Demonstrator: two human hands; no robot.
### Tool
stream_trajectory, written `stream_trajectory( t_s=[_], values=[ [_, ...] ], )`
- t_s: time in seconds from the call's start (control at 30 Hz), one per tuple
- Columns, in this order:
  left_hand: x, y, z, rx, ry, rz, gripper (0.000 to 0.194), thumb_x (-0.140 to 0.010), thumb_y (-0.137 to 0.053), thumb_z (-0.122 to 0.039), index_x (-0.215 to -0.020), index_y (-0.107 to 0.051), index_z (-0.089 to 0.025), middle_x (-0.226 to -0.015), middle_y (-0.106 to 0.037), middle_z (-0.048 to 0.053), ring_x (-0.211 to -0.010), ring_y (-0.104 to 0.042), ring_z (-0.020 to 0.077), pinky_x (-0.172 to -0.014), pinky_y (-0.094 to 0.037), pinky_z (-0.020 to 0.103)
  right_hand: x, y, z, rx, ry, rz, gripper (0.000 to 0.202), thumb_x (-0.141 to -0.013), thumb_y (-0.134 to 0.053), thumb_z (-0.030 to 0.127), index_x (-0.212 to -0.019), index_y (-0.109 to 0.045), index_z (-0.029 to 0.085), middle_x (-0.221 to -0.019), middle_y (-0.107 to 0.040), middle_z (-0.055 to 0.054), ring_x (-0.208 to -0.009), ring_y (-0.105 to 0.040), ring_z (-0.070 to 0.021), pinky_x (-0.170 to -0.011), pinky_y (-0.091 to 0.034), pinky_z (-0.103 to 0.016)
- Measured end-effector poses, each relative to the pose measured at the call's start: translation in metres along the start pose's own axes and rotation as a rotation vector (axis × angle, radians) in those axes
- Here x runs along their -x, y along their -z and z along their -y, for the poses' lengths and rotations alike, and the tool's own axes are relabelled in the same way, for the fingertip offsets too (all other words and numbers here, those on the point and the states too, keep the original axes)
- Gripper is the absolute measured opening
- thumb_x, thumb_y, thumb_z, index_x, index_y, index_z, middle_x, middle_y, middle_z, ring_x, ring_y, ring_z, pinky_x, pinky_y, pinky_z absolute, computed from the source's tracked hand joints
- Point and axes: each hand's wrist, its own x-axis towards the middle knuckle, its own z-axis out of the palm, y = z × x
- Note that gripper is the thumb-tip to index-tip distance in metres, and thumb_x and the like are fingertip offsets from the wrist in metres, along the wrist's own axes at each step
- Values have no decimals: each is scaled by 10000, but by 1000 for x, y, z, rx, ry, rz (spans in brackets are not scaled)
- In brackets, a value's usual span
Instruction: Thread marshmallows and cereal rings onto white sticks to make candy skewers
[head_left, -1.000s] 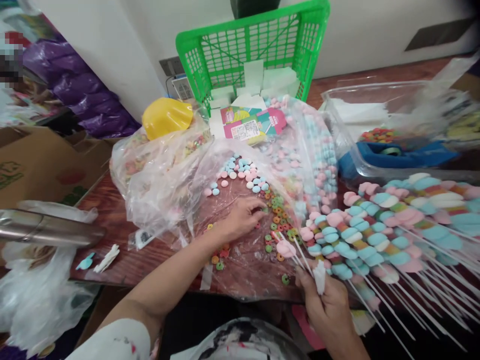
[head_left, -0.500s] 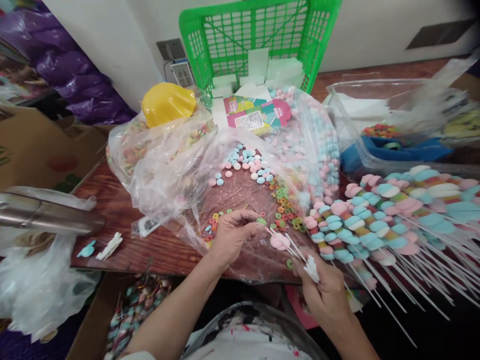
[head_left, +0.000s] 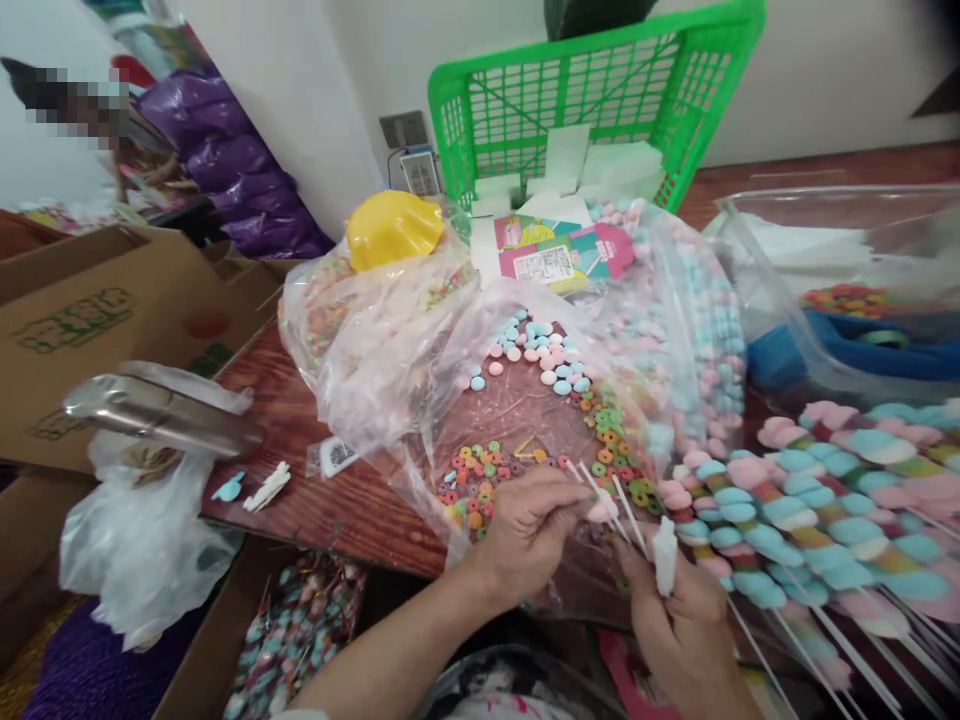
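Note:
My right hand (head_left: 679, 615) is closed around several thin white sticks (head_left: 630, 510), whose tips point up and left. One stick carries a pink marshmallow (head_left: 602, 508). A small white moulded piece (head_left: 664, 556) stands up at the same hand, between thumb and fingers. My left hand (head_left: 525, 535) pinches at the stick beside the pink marshmallow; what its fingertips cover is hidden. Left of that hand lie coloured ring candies (head_left: 480, 475) on clear plastic, with more rings (head_left: 611, 435) beyond the sticks. Pink, blue and white round candies (head_left: 536, 345) lie farther back.
Finished marshmallow skewers (head_left: 810, 500) are piled at the right, near a clear bin (head_left: 847, 200). Behind stand a green crate (head_left: 555, 95) and candy bags (head_left: 697, 310). A steel flask (head_left: 169, 415) and cardboard box (head_left: 112, 330) are left. Another person (head_left: 142, 140) is at far left.
The view has swung left, so things appear farther right. My left hand has moved down along the stick toward the pink marshmallow. The green ring at its fingertips is out of sight.

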Motion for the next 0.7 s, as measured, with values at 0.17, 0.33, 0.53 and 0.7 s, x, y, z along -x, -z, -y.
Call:
stream_trajectory(
  t_s=[0.17,0.33,0.53,0.7],
  values=[
    [-20,12,2,3,55,228,156,-871,-579,-185,-922,-724,-161,-834,-738,83,-763,-679,147,-719,-535,250,-20,-1,4,-59,-48,-16,168,-886,-478,210,-901,-639,165,-559,-561,19,-488,-552,-135,-505,-450,-222],
    [-69,63,41,-461,238,238,208,-879,-545,-266,-990,-704,-189,-1023,-704,93,-981,-640,226,-906,-486,367,-19,5,-4,-101,-130,-72,235,-894,-502,286,-708,-606,187,-530,-565,19,-457,-534,-124,-458,-431,-208],
    [-99,96,96,-939,299,162,483,-843,-560,-273,-1293,-504,-106,-1378,-449,207,-1273,-411,372,-1068,-300,524,-11,13,-19,-151,-137,-59,262,-890,-513,331,-691,-623,200,-528,-587,0,-479,-560,-145,-466,-466,-213],
    [-92,70,96,-1115,497,328,525,-926,-386,-381,-1388,-397,-131,-1511,-274,203,-1382,-231,400,-1084,-220,592,-1,7,-24,-160,-40,2,243,-883,-503,330,-903,-698,187,-654,-686,-48,-541,-637,-183,-519,-531,-243]
  ],
)
